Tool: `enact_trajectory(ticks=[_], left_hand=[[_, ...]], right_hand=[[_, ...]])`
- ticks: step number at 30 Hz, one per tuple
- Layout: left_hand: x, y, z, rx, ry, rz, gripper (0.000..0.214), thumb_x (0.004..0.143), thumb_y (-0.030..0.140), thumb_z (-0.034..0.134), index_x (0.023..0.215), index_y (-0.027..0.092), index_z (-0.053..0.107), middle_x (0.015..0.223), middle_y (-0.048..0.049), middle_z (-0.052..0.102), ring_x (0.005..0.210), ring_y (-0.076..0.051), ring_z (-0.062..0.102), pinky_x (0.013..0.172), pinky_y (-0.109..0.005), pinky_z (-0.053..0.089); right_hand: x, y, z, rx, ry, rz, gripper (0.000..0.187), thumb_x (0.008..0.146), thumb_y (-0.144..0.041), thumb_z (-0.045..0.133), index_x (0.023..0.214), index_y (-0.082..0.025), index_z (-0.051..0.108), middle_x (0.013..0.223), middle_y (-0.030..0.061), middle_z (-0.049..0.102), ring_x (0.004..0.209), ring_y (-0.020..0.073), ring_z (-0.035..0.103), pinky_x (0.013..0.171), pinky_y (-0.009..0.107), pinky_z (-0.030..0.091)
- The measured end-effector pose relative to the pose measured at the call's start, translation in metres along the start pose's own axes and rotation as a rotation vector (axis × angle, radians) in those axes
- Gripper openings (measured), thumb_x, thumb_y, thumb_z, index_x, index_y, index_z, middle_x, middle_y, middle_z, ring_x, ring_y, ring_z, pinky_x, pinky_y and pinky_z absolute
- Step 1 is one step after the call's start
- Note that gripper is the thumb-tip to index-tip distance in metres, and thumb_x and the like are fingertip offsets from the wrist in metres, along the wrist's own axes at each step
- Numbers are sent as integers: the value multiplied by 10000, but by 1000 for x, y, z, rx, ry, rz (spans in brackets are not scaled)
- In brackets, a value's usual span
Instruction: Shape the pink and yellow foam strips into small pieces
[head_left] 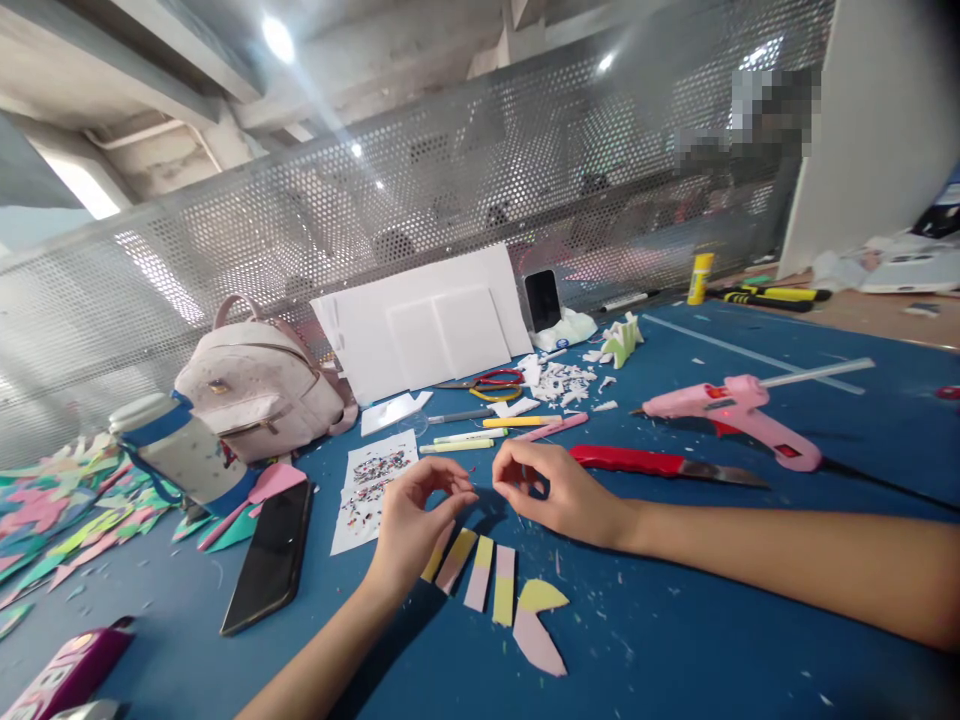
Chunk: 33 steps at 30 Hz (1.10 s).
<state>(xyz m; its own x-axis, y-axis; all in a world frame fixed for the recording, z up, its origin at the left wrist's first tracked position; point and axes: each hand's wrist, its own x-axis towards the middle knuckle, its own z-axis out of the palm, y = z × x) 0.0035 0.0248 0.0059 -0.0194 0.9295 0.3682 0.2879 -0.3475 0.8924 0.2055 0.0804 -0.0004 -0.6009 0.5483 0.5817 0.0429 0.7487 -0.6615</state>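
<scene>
Fingers [457, 494] on the left hand [409, 525] and right hand [559, 495] are pinched shut, on what I cannot tell. Strips [480, 570] lie just below on the table [675, 620]. They look light and bendy; grab an end.

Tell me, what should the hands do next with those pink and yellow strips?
Probably lower the left hand and right hand onto the strips: both are pinched, fingertips nearly meeting, just above that fan on the blue table.
</scene>
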Motion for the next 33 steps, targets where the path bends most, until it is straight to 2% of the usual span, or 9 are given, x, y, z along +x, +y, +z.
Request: enact_trajectory(ticks=[8, 33], left_hand=[[-3, 1, 1, -80, 17, 36, 228, 743, 70, 748, 916, 192, 663, 779, 12, 675, 750, -131, 627, 725, -240, 505], [-3, -3, 0, -128, 5, 24, 232, 749, 88, 768, 928, 190, 663, 789, 13, 686, 754, -122, 636, 725, -233, 511]], right_hand=[[-1, -1, 0, -7, -58, -47, 74, 869, -119, 563, 864, -192, 571, 794, -9, 590, 650, 113, 490, 595, 240, 408], [1, 0, 0, -4, -55, -16, 64, 866, -126, 569, 848, -188, 565, 784, -20, 579, 642, 104, 480, 585, 230, 397]])
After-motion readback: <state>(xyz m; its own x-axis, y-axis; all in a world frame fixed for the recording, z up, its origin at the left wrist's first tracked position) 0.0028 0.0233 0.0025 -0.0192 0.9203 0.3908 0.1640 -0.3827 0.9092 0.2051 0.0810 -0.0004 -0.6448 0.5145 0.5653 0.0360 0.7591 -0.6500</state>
